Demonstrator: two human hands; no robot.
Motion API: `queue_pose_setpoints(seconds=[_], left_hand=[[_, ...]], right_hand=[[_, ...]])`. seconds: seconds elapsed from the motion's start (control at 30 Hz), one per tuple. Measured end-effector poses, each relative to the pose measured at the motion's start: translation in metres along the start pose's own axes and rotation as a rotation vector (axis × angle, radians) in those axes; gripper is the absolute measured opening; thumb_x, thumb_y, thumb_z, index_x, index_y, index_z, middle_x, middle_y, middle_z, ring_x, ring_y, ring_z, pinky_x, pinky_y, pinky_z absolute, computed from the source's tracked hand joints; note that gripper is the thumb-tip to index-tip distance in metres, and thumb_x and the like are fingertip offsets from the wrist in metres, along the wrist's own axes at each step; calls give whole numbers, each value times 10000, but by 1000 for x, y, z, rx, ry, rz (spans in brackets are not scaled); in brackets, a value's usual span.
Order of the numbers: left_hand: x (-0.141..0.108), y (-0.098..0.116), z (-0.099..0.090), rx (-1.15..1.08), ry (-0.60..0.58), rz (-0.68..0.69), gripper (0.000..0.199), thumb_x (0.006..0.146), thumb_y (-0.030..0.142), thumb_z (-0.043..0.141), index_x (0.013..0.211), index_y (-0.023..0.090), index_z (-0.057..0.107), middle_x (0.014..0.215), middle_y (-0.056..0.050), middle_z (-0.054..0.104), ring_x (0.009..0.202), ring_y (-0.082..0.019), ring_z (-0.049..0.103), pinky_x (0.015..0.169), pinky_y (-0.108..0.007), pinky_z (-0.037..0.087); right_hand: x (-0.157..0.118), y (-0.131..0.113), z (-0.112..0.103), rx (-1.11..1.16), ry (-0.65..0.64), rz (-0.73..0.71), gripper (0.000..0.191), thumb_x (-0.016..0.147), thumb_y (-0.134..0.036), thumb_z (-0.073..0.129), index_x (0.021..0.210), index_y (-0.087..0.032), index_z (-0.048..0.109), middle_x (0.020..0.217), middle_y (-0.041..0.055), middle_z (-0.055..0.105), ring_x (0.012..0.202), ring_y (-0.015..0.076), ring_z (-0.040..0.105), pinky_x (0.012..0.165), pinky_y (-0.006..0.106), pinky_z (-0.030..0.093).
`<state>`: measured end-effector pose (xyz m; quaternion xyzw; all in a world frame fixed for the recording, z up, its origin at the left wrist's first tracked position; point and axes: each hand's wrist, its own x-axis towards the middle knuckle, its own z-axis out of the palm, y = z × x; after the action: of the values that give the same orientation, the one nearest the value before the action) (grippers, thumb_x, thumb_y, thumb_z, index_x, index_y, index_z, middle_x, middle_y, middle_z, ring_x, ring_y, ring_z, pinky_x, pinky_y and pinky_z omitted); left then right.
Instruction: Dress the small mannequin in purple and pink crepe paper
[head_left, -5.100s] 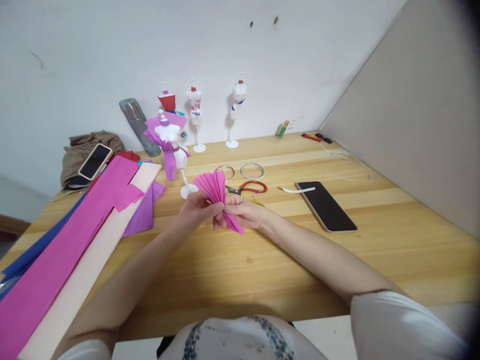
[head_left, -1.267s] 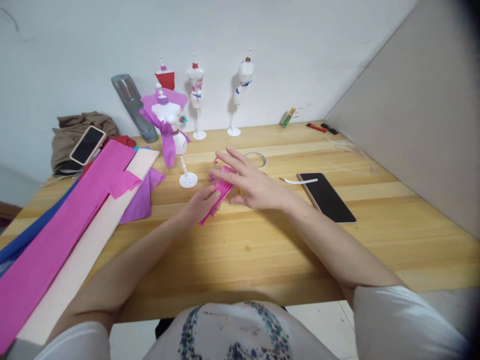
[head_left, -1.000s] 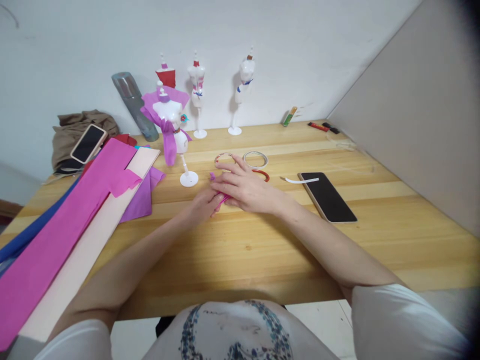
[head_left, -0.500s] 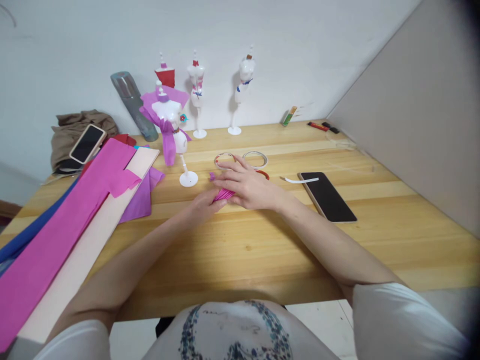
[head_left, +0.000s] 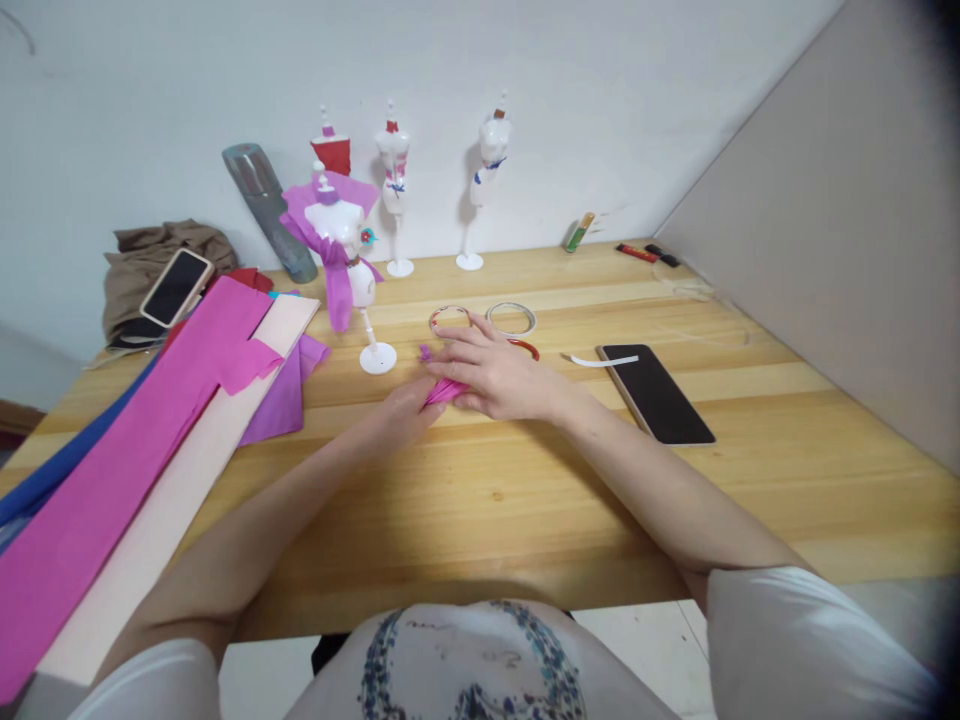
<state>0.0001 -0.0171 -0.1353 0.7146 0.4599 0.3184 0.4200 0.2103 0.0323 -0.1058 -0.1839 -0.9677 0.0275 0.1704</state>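
Observation:
A small bunched piece of pink fabric (head_left: 448, 391) is gripped between both hands above the table. My left hand (head_left: 409, 408) is closed on its left side, the thumb near the front edge. From the right, my right hand (head_left: 499, 370) lies over the fabric, pinching it with thumb and fingers; part of the fabric is hidden beneath. Just beyond the fingers lie a tape roll (head_left: 448, 319) and a second tape roll (head_left: 511, 319). A red ring (head_left: 526, 348) shows partly behind my right hand. A tiny purple scrap (head_left: 425, 353) sits near my left fingertips.
A mini dress form (head_left: 346, 250) draped in purple stands left of the hands, with several more behind. Long pink fabric (head_left: 127, 480) and cream fabric (head_left: 187, 490) cover the left side. A phone (head_left: 664, 400) with a white strip (head_left: 600, 362) across it lies right.
The pink fabric between my fingers looks smoother and less pleated than before. Both hands stay in nearly the same place.

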Motion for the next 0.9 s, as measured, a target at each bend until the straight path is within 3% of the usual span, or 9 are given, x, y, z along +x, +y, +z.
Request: queue_pose_setpoints(seconds=[0.2, 0.43, 0.67, 0.9], left_hand=[[-2, 5, 2, -104, 55, -10, 229, 766, 113, 694, 937, 254, 752, 1000, -41, 759, 985, -252, 655, 895, -321, 497], [-2, 11, 0, 19, 37, -46, 173, 792, 84, 646, 697, 227, 631, 765, -18, 664, 730, -189, 567, 705, -274, 415], [-1, 4, -6, 24, 11, -28, 174, 802, 127, 651, 667, 227, 607, 698, -18, 638, 669, -175, 530, 617, -258, 368], [6, -7, -7, -51, 19, -23, 152, 729, 121, 699, 648, 233, 636, 639, 2, 631, 640, -167, 519, 588, -253, 358]], right_hand=[[5, -7, 3, -50, 19, -8, 267, 1002, -319, 542, 1184, -235, 719, 1226, 133, 728, 1391, 335, 520, 1263, 649, 152], [6, -6, 13, -66, 97, -82, 240, 1017, -276, 509, 1018, -184, 731, 1096, 126, 766, 1290, 308, 600, 1196, 725, 215], [6, -7, 17, -144, 134, -136, 283, 1032, -226, 468, 919, -182, 723, 1001, 101, 766, 1199, 266, 638, 1218, 743, 138], [6, -8, 20, -159, 98, -128, 308, 1019, -171, 442, 876, -192, 714, 1012, 97, 763, 1182, 259, 635, 1211, 761, 147]])
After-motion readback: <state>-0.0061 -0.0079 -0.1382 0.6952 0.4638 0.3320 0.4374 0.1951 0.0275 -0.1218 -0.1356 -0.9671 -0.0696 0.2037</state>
